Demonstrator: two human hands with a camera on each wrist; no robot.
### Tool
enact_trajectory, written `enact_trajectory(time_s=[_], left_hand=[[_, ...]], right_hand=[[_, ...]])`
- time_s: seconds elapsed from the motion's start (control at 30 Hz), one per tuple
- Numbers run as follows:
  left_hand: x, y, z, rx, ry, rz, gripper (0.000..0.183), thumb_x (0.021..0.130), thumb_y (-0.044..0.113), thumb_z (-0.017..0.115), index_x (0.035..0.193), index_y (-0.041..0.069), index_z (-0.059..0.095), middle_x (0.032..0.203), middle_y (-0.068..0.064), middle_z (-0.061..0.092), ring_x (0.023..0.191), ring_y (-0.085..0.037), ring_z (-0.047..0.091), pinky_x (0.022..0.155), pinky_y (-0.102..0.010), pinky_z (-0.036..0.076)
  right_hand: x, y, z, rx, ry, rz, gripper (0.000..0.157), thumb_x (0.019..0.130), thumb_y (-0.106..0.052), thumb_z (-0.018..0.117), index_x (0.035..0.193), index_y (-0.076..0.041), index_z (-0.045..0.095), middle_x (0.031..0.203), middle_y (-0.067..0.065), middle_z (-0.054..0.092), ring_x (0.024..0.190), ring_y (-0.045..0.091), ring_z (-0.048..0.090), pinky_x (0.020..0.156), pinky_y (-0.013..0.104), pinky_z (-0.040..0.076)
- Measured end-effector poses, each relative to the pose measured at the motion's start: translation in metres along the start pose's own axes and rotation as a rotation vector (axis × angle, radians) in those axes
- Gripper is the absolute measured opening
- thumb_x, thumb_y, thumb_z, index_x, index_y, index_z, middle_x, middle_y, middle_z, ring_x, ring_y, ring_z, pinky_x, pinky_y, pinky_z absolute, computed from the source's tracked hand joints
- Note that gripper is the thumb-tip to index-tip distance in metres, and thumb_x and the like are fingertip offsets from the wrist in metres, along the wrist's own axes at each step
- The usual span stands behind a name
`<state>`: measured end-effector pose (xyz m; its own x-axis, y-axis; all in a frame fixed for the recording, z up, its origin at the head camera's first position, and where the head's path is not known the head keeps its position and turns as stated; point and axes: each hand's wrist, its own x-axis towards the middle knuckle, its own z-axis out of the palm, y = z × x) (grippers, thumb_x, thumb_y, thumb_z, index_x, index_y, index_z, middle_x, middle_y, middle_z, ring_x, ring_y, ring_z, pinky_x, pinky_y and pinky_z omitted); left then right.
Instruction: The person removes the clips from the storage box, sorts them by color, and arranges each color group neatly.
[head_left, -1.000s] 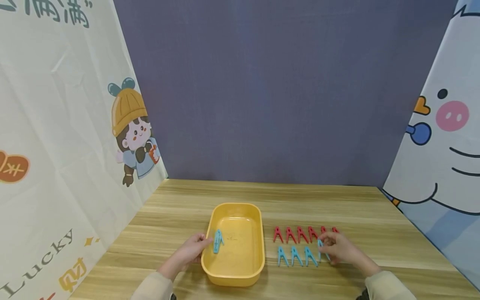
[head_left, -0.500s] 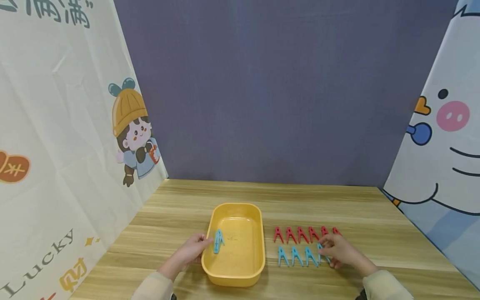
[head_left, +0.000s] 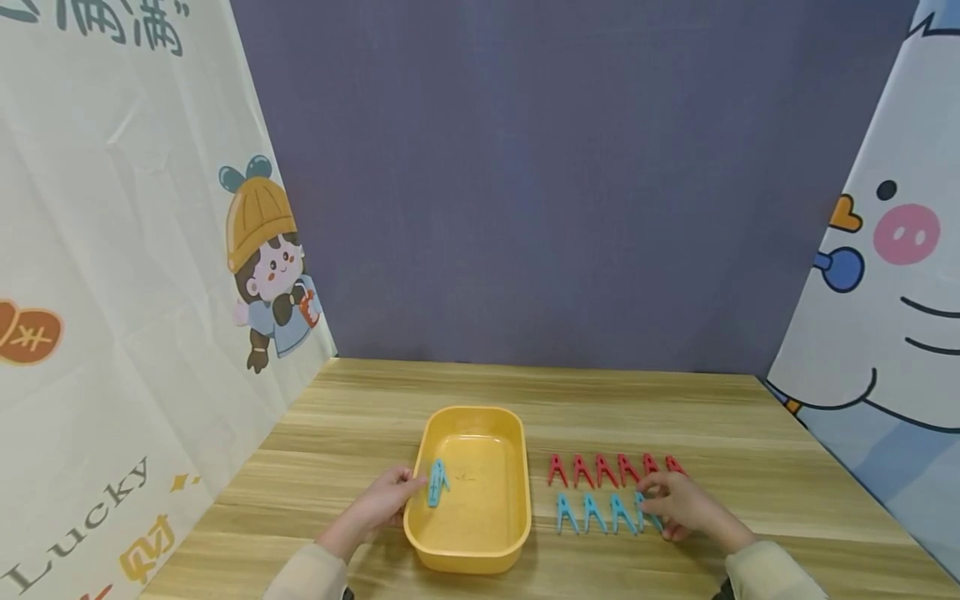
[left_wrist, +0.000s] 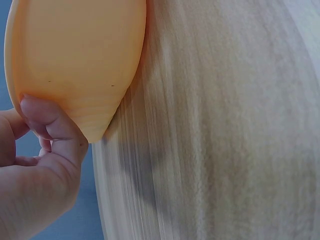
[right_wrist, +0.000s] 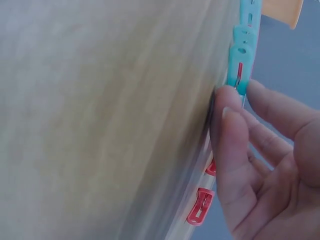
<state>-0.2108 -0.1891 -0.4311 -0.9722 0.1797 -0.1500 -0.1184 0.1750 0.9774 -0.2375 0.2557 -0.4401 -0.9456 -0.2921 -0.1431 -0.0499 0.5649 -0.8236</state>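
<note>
My left hand grips the left rim of a yellow plastic tray. In the left wrist view, curled fingers hold the tray's edge. One light-blue clothespin lies in the tray on its left side. My right hand pinches a blue clothespin at the right end of a blue row, its legs toward me on the table. The fingers partly hide it. To its left lie several blue clothespins, spaced apart. In the right wrist view, a blue clothespin shows just beyond my fingertips.
Behind the blue row lies a row of several red clothespins, the rightmost partly covered by my right hand. The wooden table ends at a purple backdrop. Printed cloth panels stand on the left and right.
My right hand has shifted slightly toward me and to the right, lowering the pinched blue clothespin into line with the blue row. My left hand and the tray stay nearly still.
</note>
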Motion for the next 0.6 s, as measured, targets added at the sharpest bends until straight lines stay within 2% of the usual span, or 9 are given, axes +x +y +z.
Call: enact_trajectory(time_s=[0.13, 0.33, 0.5, 0.6], left_hand=[[0.000, 0.000, 0.000, 0.002, -0.003, 0.002, 0.022, 0.096, 0.021, 0.049, 0.092, 0.001, 0.040, 0.086, -0.012, 0.052, 0.069, -0.017, 0.058, 0.058, -0.030, 0.051], [-0.002, 0.001, 0.000, -0.006, -0.009, 0.005, 0.023, 0.096, 0.021, 0.049, 0.092, 0.000, 0.039, 0.087, -0.013, 0.053, 0.070, -0.018, 0.059, 0.059, -0.031, 0.052], [-0.002, 0.001, 0.000, -0.007, -0.013, 0.007, 0.023, 0.096, 0.021, 0.048, 0.092, 0.001, 0.039, 0.088, -0.014, 0.053, 0.071, -0.019, 0.059, 0.058, -0.031, 0.052], [-0.001, 0.001, 0.000, -0.009, -0.013, 0.005, 0.022, 0.096, 0.021, 0.049, 0.091, 0.001, 0.039, 0.087, -0.013, 0.053, 0.071, -0.018, 0.058, 0.058, -0.031, 0.052]], right_hand=[[0.001, 0.001, -0.003, 0.012, -0.014, -0.028, 0.032, 0.086, -0.009, 0.063, 0.111, 0.006, 0.053, 0.075, 0.010, 0.048, 0.047, 0.016, 0.054, 0.042, 0.028, 0.046], [0.008, -0.002, -0.011, 0.066, -0.024, -0.030, 0.036, 0.090, -0.010, 0.057, 0.118, 0.010, 0.047, 0.061, 0.006, 0.048, 0.043, 0.011, 0.047, 0.040, 0.023, 0.042], [0.010, -0.016, -0.016, 0.002, 0.017, -0.064, 0.041, 0.091, -0.012, 0.056, 0.121, 0.013, 0.043, 0.071, 0.009, 0.049, 0.046, 0.016, 0.049, 0.041, 0.030, 0.045], [0.011, -0.028, -0.017, -0.040, 0.044, -0.114, 0.042, 0.090, -0.012, 0.057, 0.121, 0.013, 0.044, 0.074, 0.012, 0.051, 0.047, 0.022, 0.053, 0.041, 0.036, 0.047]])
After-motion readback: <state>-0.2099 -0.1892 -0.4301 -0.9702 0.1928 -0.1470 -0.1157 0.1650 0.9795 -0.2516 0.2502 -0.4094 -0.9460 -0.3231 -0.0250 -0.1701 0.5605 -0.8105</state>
